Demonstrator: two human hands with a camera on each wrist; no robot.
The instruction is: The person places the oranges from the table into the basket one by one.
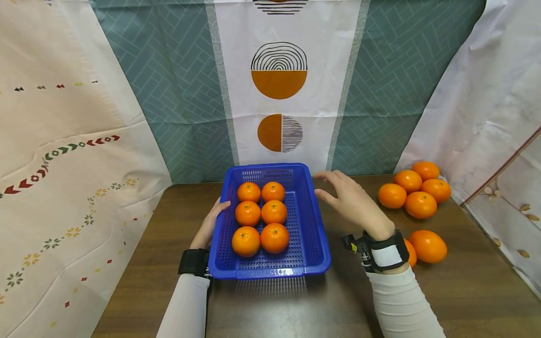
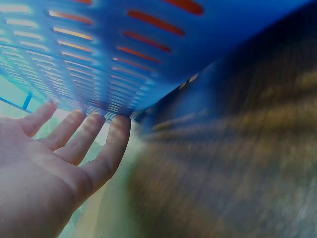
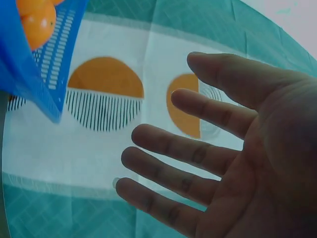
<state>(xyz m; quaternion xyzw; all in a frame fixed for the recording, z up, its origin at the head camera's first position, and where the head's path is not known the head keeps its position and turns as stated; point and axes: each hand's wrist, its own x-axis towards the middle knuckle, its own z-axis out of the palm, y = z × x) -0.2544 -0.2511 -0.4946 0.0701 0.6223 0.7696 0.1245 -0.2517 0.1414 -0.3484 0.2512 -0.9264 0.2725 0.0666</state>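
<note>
In the head view, the left hand [image 1: 208, 224] is holding the rectangular blue plastic basket [image 1: 258, 272], centred over the brown wooden table [image 1: 148, 267], thumb over its rim; six round, glossy orange fruits [image 1: 274, 212] are sitting left of its middle. The right hand [image 1: 352, 199] is hovering just beside it.

In the left wrist view, fingertips [image 2: 119, 124] are resting against the slotted wall; even, level support seems best.

In the right wrist view, spread fingers are holding nothing.

I'm remotely seeing a solid-blue slotted basket [image 1: 297, 225] framing bright-orange fruit [image 1: 274, 238]; more fruit [image 1: 421, 204] is matching it by the right edge of the brown table [image 1: 262, 314]. Beyond its far edge, a teal-and-white curtain [image 1: 380, 70] is showing half-orange, half black-striped circles [image 1: 279, 84].
</note>
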